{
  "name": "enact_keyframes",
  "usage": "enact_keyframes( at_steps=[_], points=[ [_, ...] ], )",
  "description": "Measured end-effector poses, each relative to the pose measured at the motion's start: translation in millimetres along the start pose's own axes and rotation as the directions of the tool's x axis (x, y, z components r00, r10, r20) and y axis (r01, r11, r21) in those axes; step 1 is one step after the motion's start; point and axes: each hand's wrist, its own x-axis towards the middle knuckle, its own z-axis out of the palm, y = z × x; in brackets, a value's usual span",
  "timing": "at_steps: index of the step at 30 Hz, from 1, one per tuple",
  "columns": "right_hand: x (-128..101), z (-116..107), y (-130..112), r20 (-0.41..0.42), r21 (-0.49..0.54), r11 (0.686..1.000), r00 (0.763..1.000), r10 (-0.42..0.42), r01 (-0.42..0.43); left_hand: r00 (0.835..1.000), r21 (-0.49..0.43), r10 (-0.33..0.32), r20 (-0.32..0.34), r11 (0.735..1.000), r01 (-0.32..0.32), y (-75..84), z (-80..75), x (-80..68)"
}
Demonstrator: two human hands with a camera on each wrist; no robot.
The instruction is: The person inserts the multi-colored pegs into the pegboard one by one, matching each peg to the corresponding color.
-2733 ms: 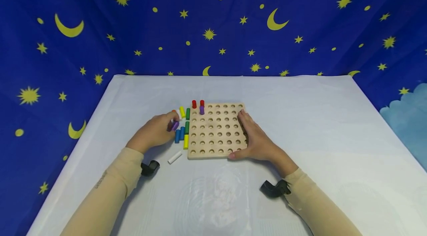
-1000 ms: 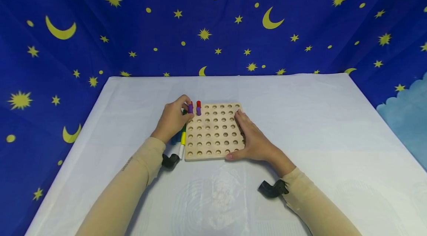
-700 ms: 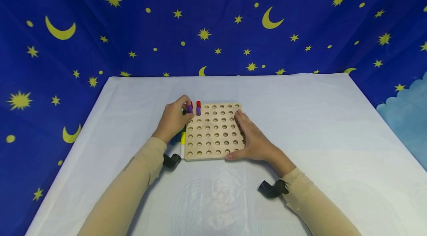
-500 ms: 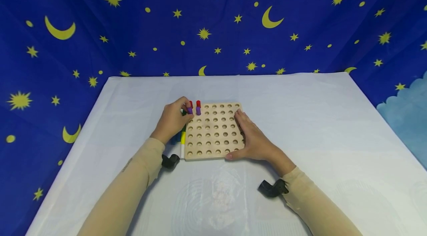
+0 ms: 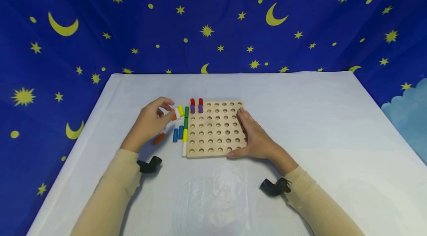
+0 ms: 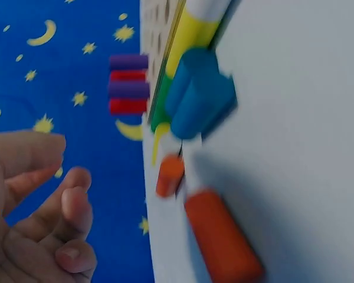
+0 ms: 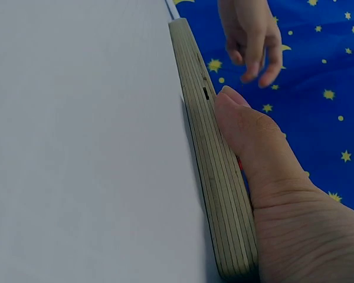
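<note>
The left hand (image 5: pixel 148 122) is hovering over the white table (image 5: pixel 300 125) just left of the wooden pegboard (image 5: pixel 215 130), fingers loosely curled and apart, gripping nothing; its fingertips (image 6: pixel 71 200) are sitting close to a white peg (image 5: pixel 177 114) and a short orange peg (image 5: pixel 174 115) without touching them, as far as the wrist view is showing. Another orange peg (image 5: pixel 159 138) is lying below the palm, with two blue pegs (image 5: pixel 178 133) beside it. The right hand (image 5: pixel 256 139) is lying flat, fingers straight, pressing on the board's right edge. Two red pegs (image 5: pixel 196 101) and two purple pegs (image 5: pixel 196 108) are standing upright in the board's far left holes
</note>
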Motion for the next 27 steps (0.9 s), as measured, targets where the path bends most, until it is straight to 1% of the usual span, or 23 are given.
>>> enact_keyframes(
  at_steps=[4, 7, 10, 12, 15, 19, 21, 23, 27],
  points=[
    [-0.5, -0.6, -0.3, 0.004, 0.005, 1.000, 1.000, -0.006, 0.005, 0.999, 0.017, -0.038, 0.015, 0.999, 0.038, -14.1, -6.3, -13.1],
    [-0.1, -1.0, 0.2, 0.002, 0.008, 1.000, 1.000, -0.004, 0.004, 0.998, 0.024, -0.052, 0.040, 0.998, 0.051, -25.8, -7.4, -18.7],
    [0.1, -0.9, 1.3, 0.000, 0.004, 1.000, 1.000, 0.002, -0.002, 0.993, 0.036, -0.059, 0.106, 0.998, 0.055, -35.8, -9.7, -22.0],
    [-0.1, -0.6, 1.9, 0.001, 0.001, 1.000, 1.000, 0.003, -0.003, 0.985, 0.047, -0.064, 0.159, 0.997, 0.057, -40.8, -12.2, -23.9],
    [-0.2, -0.7, 2.6, 0.002, 0.000, 1.000, 1.000, 0.000, 0.000, 0.971, 0.059, -0.073, 0.228, 0.996, 0.062, -44.0, -16.1, -26.5],
    [-0.7, -0.6, 3.1, -0.001, 0.005, 1.000, 1.000, -0.007, 0.007, 0.955, 0.094, -0.070, 0.289, 0.995, 0.044, -41.2, -19.0, -29.4],
    [-1.0, -0.7, 3.3, -0.003, 0.004, 1.000, 1.000, -0.007, 0.007, 0.951, 0.109, -0.066, 0.302, 0.993, 0.034, -39.1, -19.1, -29.9],
    [-1.2, -0.8, 3.2, -0.004, 0.001, 1.000, 1.000, -0.006, 0.006, 0.951, 0.129, -0.060, 0.303, 0.991, 0.022, -37.0, -18.3, -30.4],
    [-0.8, -0.9, 2.0, -0.003, 0.004, 1.000, 1.000, -0.011, 0.011, 0.958, 0.161, -0.065, 0.278, 0.987, 0.020, -37.1, -14.2, -30.0]
  ],
)
